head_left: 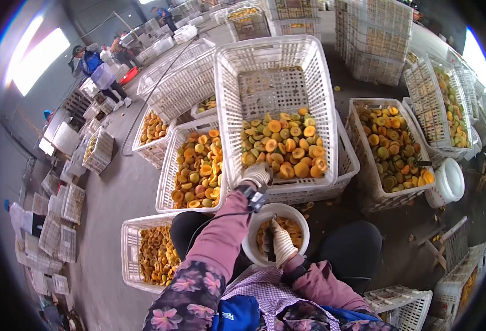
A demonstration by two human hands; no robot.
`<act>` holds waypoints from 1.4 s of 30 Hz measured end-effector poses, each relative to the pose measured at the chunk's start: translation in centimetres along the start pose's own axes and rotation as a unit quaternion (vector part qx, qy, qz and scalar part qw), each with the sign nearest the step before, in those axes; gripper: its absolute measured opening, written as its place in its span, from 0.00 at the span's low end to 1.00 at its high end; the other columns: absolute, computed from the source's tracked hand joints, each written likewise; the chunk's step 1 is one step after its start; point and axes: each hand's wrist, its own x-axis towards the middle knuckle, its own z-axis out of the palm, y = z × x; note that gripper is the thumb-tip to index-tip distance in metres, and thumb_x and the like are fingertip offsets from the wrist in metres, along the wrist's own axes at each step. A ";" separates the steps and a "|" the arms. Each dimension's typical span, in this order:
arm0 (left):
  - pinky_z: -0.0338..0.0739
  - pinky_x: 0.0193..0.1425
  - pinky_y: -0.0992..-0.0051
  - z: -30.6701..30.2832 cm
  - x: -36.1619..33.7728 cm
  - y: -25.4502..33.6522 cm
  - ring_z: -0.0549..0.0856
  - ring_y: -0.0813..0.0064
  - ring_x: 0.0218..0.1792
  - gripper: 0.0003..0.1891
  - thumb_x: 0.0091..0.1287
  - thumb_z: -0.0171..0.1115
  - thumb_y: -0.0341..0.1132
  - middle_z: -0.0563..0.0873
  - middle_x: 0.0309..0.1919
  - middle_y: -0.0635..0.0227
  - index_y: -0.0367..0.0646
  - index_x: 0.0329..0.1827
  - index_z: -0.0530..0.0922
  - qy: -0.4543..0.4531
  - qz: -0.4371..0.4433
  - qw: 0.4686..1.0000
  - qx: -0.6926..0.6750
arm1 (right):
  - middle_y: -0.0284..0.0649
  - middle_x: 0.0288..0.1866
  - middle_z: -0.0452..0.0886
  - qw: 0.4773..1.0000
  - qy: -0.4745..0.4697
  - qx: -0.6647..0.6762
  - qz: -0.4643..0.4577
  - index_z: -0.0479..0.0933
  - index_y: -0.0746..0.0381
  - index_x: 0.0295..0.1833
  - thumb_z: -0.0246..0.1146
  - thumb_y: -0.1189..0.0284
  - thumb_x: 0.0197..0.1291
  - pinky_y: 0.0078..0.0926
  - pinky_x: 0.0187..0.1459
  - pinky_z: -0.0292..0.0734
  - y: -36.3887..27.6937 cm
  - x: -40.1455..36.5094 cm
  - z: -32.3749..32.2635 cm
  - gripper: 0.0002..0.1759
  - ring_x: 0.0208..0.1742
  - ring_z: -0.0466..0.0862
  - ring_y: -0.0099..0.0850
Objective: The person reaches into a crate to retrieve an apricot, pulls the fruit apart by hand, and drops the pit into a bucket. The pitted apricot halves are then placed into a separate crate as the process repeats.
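My left hand [256,175], in a pale glove, reaches over the near rim of a large white plastic crate [224,110]. It is at the front of the pile of orange and green halved fruit [281,143], apricot- or peach-like; its fingertips are hidden among the fruit. My right hand [283,246], also gloved, is over a white bucket [248,248] between my knees. Its fingers look closed around something dark that I cannot make out. Inside the bucket lie orange-brown pieces [293,229].
Crates of fruit stand at left [163,190] and right [358,160]; one with darker pieces [127,248] is by my left knee. A white pail [449,182] is at right. Tall crate stacks [378,44] rise behind. A person in blue [91,63] stands far left.
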 end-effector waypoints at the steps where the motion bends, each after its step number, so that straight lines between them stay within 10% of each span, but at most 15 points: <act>1: 0.69 0.60 0.64 -0.5 0.3 0.0 0.71 0.55 0.61 0.26 0.60 0.52 0.49 0.68 0.63 0.54 0.43 0.57 0.70 -0.226 0.097 0.906 -0.345 | 0.27 0.14 0.67 1.000 0.003 0.011 0.001 0.70 0.51 0.26 0.55 0.49 0.60 0.23 0.14 0.58 -0.3 -0.2 0.2 0.19 0.11 0.64 0.24; 2: 0.66 0.64 0.62 -0.9 0.9 0.0 0.70 0.53 0.62 0.30 0.59 0.53 0.50 0.66 0.65 0.55 0.44 0.62 0.69 -0.409 0.182 0.642 -0.622 | 0.26 0.12 0.65 1.000 0.006 0.021 0.001 0.68 0.48 0.23 0.54 0.50 0.62 0.22 0.12 0.53 -0.5 -0.2 0.4 0.19 0.09 0.60 0.24; 8: 0.74 0.53 0.71 -1.1 1.8 -4.1 0.76 0.58 0.55 0.21 0.59 0.57 0.39 0.76 0.56 0.53 0.39 0.54 0.73 -0.401 0.212 0.546 -0.704 | 0.26 0.12 0.66 0.999 0.039 -0.006 -0.030 0.69 0.49 0.22 0.54 0.49 0.61 0.22 0.13 0.56 -0.8 0.2 0.4 0.20 0.10 0.63 0.24; 9: 0.75 0.42 0.77 5.0 -0.9 6.8 0.79 0.65 0.45 0.13 0.62 0.55 0.33 0.78 0.52 0.61 0.39 0.47 0.75 -0.313 0.187 0.461 -0.809 | 0.27 0.14 0.68 0.997 0.036 -0.004 -0.075 0.71 0.50 0.24 0.55 0.49 0.61 0.23 0.13 0.58 -0.8 0.7 0.1 0.20 0.10 0.64 0.24; 11: 0.73 0.41 0.85 -1.9 -3.3 -4.9 0.76 0.71 0.46 0.08 0.66 0.52 0.30 0.76 0.50 0.67 0.43 0.47 0.73 -0.252 0.002 -0.061 -0.966 | 0.28 0.20 0.72 0.982 0.029 0.016 -0.188 0.75 0.53 0.32 0.56 0.48 0.60 0.22 0.17 0.64 0.5 3.2 -0.8 0.20 0.15 0.68 0.22; 15: 0.61 0.67 0.78 -4.0 -9.1 -7.3 0.67 0.71 0.62 0.23 0.66 0.46 0.22 0.68 0.62 0.63 0.38 0.66 0.60 -0.322 0.008 0.150 -0.935 | 0.32 0.24 0.73 0.946 -0.009 -0.102 -0.309 0.73 0.60 0.44 0.52 0.56 0.65 0.21 0.23 0.66 -1.1 1.6 0.1 0.18 0.22 0.71 0.23; 17: 0.62 0.68 0.70 -4.2 -11.7 -7.9 0.71 0.67 0.61 0.23 0.71 0.45 0.32 0.71 0.60 0.58 0.38 0.68 0.59 -0.150 0.087 0.392 -0.904 | 0.39 0.23 0.75 0.930 -0.009 -0.175 -0.323 0.70 0.63 0.50 0.51 0.56 0.66 0.26 0.19 0.67 0.2 3.4 -0.2 0.21 0.17 0.71 0.27; 18: 0.65 0.66 0.72 -6.1 -13.4 -8.1 0.70 0.69 0.62 0.22 0.70 0.44 0.29 0.69 0.62 0.61 0.39 0.67 0.61 -0.180 -0.020 -0.061 -0.982 | 0.45 0.26 0.77 0.891 0.020 -0.298 -0.341 0.69 0.64 0.54 0.49 0.57 0.66 0.31 0.23 0.70 0.7 3.7 -0.5 0.22 0.21 0.75 0.32; 20: 0.73 0.56 0.73 -7.0 -12.1 -10.2 0.78 0.70 0.49 0.16 0.71 0.48 0.40 0.79 0.47 0.64 0.40 0.56 0.70 -0.278 -0.056 -0.318 -0.904 | 0.52 0.30 0.78 0.894 0.024 -0.318 -0.315 0.68 0.65 0.56 0.49 0.58 0.66 0.34 0.30 0.73 -0.1 0.8 0.5 0.23 0.27 0.78 0.42; 28: 0.75 0.43 0.78 -8.5 -11.5 -10.5 0.79 0.77 0.37 0.16 0.70 0.50 0.47 0.80 0.34 0.69 0.42 0.41 0.75 -0.309 -0.247 -0.154 -0.905 | 0.61 0.40 0.78 0.850 0.065 -0.412 -0.323 0.66 0.66 0.59 0.48 0.57 0.65 0.42 0.44 0.72 -0.1 1.2 -0.4 0.26 0.45 0.78 0.54; 35: 0.74 0.39 0.81 -7.4 -11.8 -9.8 0.78 0.81 0.32 0.16 0.70 0.50 0.47 0.79 0.30 0.71 0.44 0.37 0.74 -0.357 -0.207 -0.176 -0.893 | 0.62 0.39 0.78 0.835 0.093 -0.468 -0.275 0.67 0.67 0.56 0.47 0.57 0.65 0.42 0.44 0.73 -0.7 -0.1 0.6 0.25 0.44 0.78 0.55; 40: 0.72 0.39 0.80 -7.2 -11.9 -10.4 0.76 0.82 0.32 0.15 0.70 0.50 0.45 0.78 0.29 0.71 0.41 0.35 0.76 -0.181 -0.117 0.127 -0.968 | 0.53 0.32 0.80 0.875 0.015 -0.324 -0.359 0.70 0.67 0.52 0.46 0.59 0.67 0.36 0.39 0.73 2.0 2.6 -0.2 0.22 0.35 0.80 0.48; 42: 0.71 0.37 0.80 -7.0 -11.8 -10.7 0.76 0.82 0.30 0.18 0.70 0.49 0.45 0.79 0.26 0.71 0.40 0.32 0.77 -0.195 -0.098 0.144 -0.965 | 0.40 0.27 0.77 0.960 -0.058 -0.226 -0.156 0.72 0.65 0.50 0.48 0.59 0.67 0.29 0.28 0.71 0.7 0.5 0.5 0.21 0.25 0.76 0.32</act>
